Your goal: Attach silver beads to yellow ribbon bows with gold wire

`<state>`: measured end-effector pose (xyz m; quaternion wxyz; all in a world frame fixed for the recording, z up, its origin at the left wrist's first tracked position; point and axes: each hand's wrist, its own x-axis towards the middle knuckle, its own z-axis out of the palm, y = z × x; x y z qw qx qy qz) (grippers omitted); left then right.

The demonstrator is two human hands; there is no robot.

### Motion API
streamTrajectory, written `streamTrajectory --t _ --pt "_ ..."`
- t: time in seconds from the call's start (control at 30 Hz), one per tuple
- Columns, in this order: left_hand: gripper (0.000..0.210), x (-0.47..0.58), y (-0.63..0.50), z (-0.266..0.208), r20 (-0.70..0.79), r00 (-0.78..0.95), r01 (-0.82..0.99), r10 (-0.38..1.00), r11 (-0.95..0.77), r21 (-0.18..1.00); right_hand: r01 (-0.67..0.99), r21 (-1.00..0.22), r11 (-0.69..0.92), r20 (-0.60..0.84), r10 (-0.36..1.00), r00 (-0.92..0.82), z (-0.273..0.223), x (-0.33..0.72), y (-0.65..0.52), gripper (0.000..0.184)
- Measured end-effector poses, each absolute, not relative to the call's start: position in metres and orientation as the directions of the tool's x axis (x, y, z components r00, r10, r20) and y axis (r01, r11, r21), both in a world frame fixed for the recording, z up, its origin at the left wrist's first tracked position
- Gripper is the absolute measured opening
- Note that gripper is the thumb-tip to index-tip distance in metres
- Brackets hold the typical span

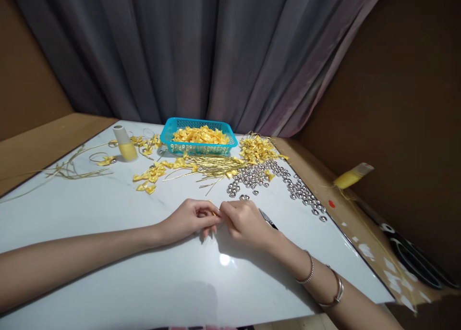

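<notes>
While silver beads (305, 194) are lining the bench's (144, 291) right edge, my left hand (189, 219) is pinching something yellow (214, 214); my right hand's (245, 222) hold I can't tell.

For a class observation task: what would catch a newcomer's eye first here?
Probably the turquoise basket heaped with yellow ribbon pieces, far across the white table. Next, the silvery beads scattered to its near right. The left hand and right hand meet near the middle.
</notes>
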<state>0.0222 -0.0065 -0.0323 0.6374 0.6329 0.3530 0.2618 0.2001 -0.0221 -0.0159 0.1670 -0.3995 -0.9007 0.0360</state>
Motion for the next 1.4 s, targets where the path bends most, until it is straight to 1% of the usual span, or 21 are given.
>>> streamTrajectory --t 0.17,0.33,0.4,0.47,0.53,0.6,0.7,0.87,1.03,1.27,1.4 --pt "0.015 0.022 -0.006 -0.035 -0.125 0.615 0.107 0.779 0.074 0.991 0.713 -0.396 0.579 0.175 0.810 -0.560 -0.011 0.199 -0.024 0.016" --pt "0.017 0.021 -0.005 -0.035 -0.104 0.613 0.074 0.783 0.075 0.994 0.725 -0.485 0.489 0.114 0.857 -0.502 -0.005 0.201 -0.022 0.027" --pt "0.021 0.021 -0.005 -0.035 -0.099 0.610 0.053 0.786 0.084 0.995 0.685 -0.564 0.460 0.079 0.856 -0.510 -0.002 0.204 -0.019 0.032" --pt "0.022 0.022 -0.004 -0.036 -0.087 0.599 0.041 0.796 0.078 0.996 0.602 -0.675 0.426 0.037 0.835 -0.548 0.002 0.208 -0.015 0.034" --pt "0.022 0.021 -0.003 -0.035 -0.076 0.587 0.039 0.806 0.066 0.997 0.521 -0.765 0.377 -0.015 0.800 -0.600 0.007 0.211 -0.012 0.030" --pt "0.021 0.021 -0.003 -0.035 -0.069 0.580 0.037 0.812 0.058 0.998 0.489 -0.806 0.334 -0.080 0.756 -0.649 0.010 0.214 -0.010 0.024" --pt "0.022 0.021 -0.004 -0.034 -0.073 0.574 0.046 0.815 0.057 0.997 0.500 -0.805 0.319 -0.120 0.737 -0.665 0.012 0.214 -0.010 0.023" --pt "0.023 0.022 -0.004 -0.033 -0.088 0.581 0.048 0.809 0.074 0.996 0.542 -0.790 0.286 -0.114 0.800 -0.588 0.006 0.213 -0.011 0.023" --pt "0.023 0.022 -0.003 -0.034 -0.058 0.572 0.063 0.818 0.027 0.998 0.568 -0.767 0.300 -0.076 0.835 -0.544 0.003 0.213 -0.011 0.018" --pt "0.022 0.022 -0.004 -0.032 -0.057 0.562 0.092 0.825 0.007 0.996 0.601 -0.715 0.358 -0.039 0.837 -0.546 0.005 0.213 -0.012 0.017" --pt "0.023 0.022 -0.005 -0.032 -0.065 0.557 0.102 0.828 0.010 0.995 0.653 -0.674 0.345 -0.022 0.874 -0.485 0.004 0.215 -0.010 0.014"
